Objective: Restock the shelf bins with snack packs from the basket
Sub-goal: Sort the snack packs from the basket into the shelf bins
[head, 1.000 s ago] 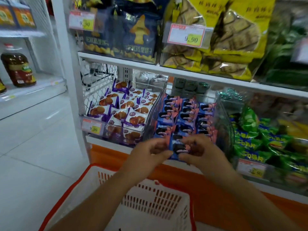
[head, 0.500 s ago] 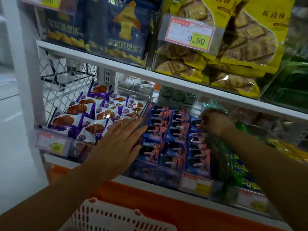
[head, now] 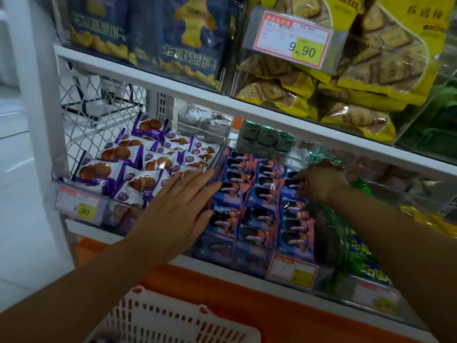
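In the middle bin (head: 243, 259), the right hand (head: 321, 181) pinches 1 blue snack pack (head: 291, 175) near the back. Left of that grip, the left hand (head: 178, 206) lies flat, fingers straight, on the front packs (head: 223, 220). The basket (head: 158, 323) sits below both.

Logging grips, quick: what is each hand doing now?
Left hand: open, fingers flat on the blue packs.
Right hand: pinching a rear blue pack.

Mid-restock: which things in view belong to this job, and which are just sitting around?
Job: left hand, flat on the blue cookie packs; right hand, pinching one near the back; white basket below.
Bystanders: purple waffle packs; yellow cracker bags; green packs; navy bags; price tag.
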The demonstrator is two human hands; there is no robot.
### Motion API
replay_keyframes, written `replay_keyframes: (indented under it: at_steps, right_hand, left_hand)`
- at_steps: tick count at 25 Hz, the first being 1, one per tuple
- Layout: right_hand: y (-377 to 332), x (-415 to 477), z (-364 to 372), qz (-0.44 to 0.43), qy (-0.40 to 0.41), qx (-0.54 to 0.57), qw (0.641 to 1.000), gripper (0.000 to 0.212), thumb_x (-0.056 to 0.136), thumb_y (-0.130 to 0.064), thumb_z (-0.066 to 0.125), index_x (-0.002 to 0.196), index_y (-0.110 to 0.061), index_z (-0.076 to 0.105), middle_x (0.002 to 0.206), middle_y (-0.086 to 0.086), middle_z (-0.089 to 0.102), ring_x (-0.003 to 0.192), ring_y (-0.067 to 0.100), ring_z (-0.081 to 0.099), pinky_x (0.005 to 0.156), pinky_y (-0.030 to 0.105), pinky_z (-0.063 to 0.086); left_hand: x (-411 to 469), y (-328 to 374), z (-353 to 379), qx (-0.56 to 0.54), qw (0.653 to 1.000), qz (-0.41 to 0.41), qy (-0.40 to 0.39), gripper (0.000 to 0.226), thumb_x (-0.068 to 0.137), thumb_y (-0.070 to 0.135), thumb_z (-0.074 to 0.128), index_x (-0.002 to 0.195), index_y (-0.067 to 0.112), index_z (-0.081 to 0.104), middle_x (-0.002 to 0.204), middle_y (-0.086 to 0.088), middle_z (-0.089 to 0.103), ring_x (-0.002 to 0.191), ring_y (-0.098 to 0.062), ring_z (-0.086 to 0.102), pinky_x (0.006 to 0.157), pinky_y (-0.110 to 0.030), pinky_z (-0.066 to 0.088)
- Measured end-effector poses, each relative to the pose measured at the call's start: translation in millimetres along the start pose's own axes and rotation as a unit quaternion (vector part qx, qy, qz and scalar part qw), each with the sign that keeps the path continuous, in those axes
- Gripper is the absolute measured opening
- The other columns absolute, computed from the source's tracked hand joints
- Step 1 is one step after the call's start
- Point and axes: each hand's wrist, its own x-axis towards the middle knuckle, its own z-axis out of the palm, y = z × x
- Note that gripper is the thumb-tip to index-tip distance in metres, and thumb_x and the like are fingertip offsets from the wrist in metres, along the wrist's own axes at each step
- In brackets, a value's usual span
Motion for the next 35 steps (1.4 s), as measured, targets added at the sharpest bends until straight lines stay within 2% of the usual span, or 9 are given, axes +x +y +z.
replay_keyframes:
  at_steps: [4, 8, 10, 14, 19, 29, 31, 33, 35]
  right_hand:
    - [-21.3, -42.0, -9.2, 0.025, 0.203, 0.079, 0.976, 0.040, 0.087, -0.041, 0.065, 0.123, -0.025, 0.062, 0.116, 0.010, 0.065, 0.110, 0.033, 0.054, 0.092, 0.038, 0.045]
    - [-96.2, -137.0, -9.3, -0.159, 0.360, 0.291, 0.872, 0.019, 0.091, -0.018, 0.061, 0.108, -0.012, 0.067, 0.092, 0.007, 0.060, 0.093, 0.026, 0.050, 0.080, 0.034, 0.038]
    - [-147.0, -173.5, 15.0, -0.215, 0.270, 0.341, 0.875, 0.019, 0.093, -0.017, 0.059, 0.111, -0.016, 0.065, 0.096, -0.002, 0.054, 0.095, 0.015, 0.047, 0.081, 0.025, 0.033]
    - [-244.4, -213.7, 114.0, -0.268, -0.118, 0.301, 0.908, 0.035, 0.093, -0.032, 0.056, 0.128, -0.031, 0.053, 0.131, -0.006, 0.046, 0.119, 0.014, 0.047, 0.094, 0.024, 0.040]
    - [-317.9, -244.4, 238.1, -0.250, -0.406, 0.250, 0.842, 0.063, 0.100, -0.032, 0.048, 0.153, -0.022, 0.016, 0.160, 0.009, 0.010, 0.145, 0.028, 0.021, 0.117, 0.035, 0.024]
    - [-393.9, -242.2, 290.4, -0.328, -0.304, 0.211, 0.869, 0.078, 0.096, -0.022, 0.052, 0.155, -0.019, 0.001, 0.162, 0.002, -0.002, 0.149, 0.026, 0.002, 0.121, 0.044, 0.005]
    - [-404.1, -260.1, 301.8, -0.352, -0.283, 0.226, 0.863, 0.073, 0.090, -0.031, 0.063, 0.149, -0.008, 0.027, 0.152, 0.008, 0.030, 0.141, 0.034, 0.028, 0.115, 0.046, 0.024]
    - [-407.8, -278.9, 308.3, -0.343, -0.254, 0.263, 0.865, 0.057, 0.068, -0.036, 0.083, 0.113, -0.007, 0.064, 0.109, 0.007, 0.058, 0.101, 0.036, 0.061, 0.084, 0.035, 0.049]
    - [-401.8, -278.8, 298.6, -0.275, -0.264, 0.316, 0.869, 0.051, 0.067, -0.034, 0.081, 0.109, -0.011, 0.063, 0.107, 0.007, 0.056, 0.100, 0.029, 0.057, 0.081, 0.030, 0.047]
  left_hand:
    - [-23.2, 7.0, -14.1, -0.002, 1.000, -0.009, 0.007, 0.055, 0.099, 0.046, 0.029, 0.147, 0.020, 0.032, 0.155, -0.005, 0.033, 0.145, -0.019, 0.021, 0.118, -0.038, 0.012]
    - [-99.3, 19.0, -22.5, -0.062, 0.997, -0.021, -0.030, 0.047, 0.097, 0.038, 0.040, 0.140, 0.017, 0.045, 0.145, -0.006, 0.048, 0.134, -0.021, 0.042, 0.114, -0.033, 0.028]
    - [-153.2, 19.9, -12.1, -0.085, 0.990, -0.063, -0.097, 0.044, 0.096, 0.034, 0.046, 0.138, 0.019, 0.049, 0.142, -0.006, 0.051, 0.127, -0.022, 0.051, 0.107, -0.035, 0.037]
    - [-243.6, 17.8, 16.0, -0.111, 0.911, -0.193, -0.349, 0.046, 0.099, 0.025, 0.048, 0.145, 0.023, 0.043, 0.155, 0.002, 0.032, 0.139, -0.018, 0.035, 0.114, -0.030, 0.030]
    - [-299.5, 0.6, 45.3, -0.141, 0.787, -0.290, -0.526, 0.042, 0.095, 0.027, 0.056, 0.136, 0.027, 0.049, 0.143, 0.002, 0.044, 0.125, -0.016, 0.047, 0.103, -0.027, 0.040]
    - [-336.3, -3.9, 70.2, -0.159, 0.709, -0.336, -0.599, 0.052, 0.098, 0.027, 0.050, 0.148, 0.020, 0.036, 0.146, -0.009, 0.038, 0.130, -0.027, 0.043, 0.108, -0.036, 0.038]
    - [-336.6, -4.4, 72.1, -0.160, 0.710, -0.346, -0.592, 0.054, 0.097, 0.027, 0.053, 0.147, 0.022, 0.036, 0.145, -0.008, 0.039, 0.129, -0.026, 0.044, 0.107, -0.036, 0.039]
    - [-334.5, -3.6, 70.6, -0.159, 0.708, -0.357, -0.589, 0.055, 0.096, 0.027, 0.056, 0.147, 0.024, 0.036, 0.146, -0.007, 0.038, 0.129, -0.025, 0.043, 0.108, -0.036, 0.039]
    - [-330.7, -0.6, 69.5, -0.166, 0.704, -0.368, -0.585, 0.057, 0.095, 0.028, 0.058, 0.147, 0.024, 0.037, 0.147, -0.005, 0.039, 0.130, -0.024, 0.043, 0.108, -0.036, 0.039]
